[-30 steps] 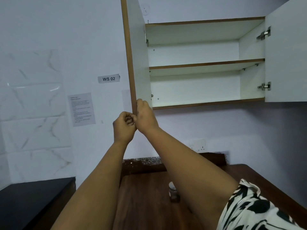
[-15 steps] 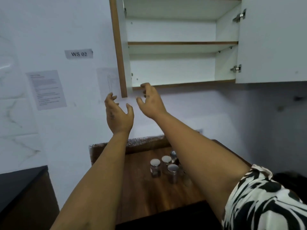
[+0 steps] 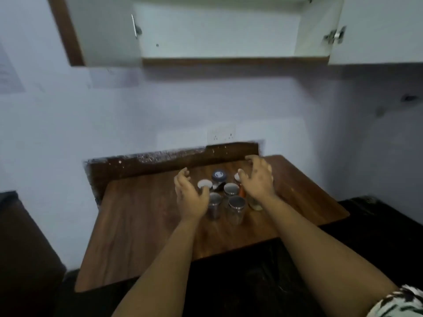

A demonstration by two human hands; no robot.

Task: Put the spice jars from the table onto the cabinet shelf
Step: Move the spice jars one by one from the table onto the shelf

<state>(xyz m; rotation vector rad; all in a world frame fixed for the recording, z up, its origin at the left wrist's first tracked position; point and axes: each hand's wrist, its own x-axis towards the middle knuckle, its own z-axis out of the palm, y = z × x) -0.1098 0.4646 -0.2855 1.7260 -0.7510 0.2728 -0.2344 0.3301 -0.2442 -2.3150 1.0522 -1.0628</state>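
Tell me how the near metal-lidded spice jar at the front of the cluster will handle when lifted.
The front jar looks like clear glass, so probably rigid, smooth and breakable if dropped. It stands upright, taller than wide, with neighbouring jars close by, so a sideways nudge may tip or knock them. It is small enough that one hand should manage.
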